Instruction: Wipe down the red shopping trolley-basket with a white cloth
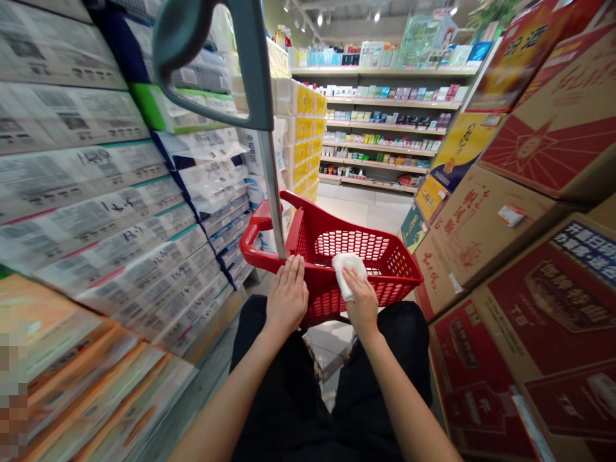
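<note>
A red plastic shopping basket (317, 289) with perforated walls stands in front of my knees. From its left end rises a metal pole (270, 186) topped by a grey pull handle (262, 70). My left hand (287, 292) lies on the near rim beside the pole's foot, fingers stretched out and holding nothing. Under the fingers of my right hand (362, 298) is a white cloth (345, 262), pressed over the near rim toward the middle. The cloth hides part of that rim. Through the basket's open top I see its perforated inner wall.
Stacked paper packs (120, 212) line the left side, with orange packs (96, 385) lower down. Cardboard cartons (514, 212) rise close on the right. Yellow-and-white packs (305, 135) stand beyond the basket. Shelves of small boxed goods (385, 122) cross the back, beyond a tiled floor (366, 202).
</note>
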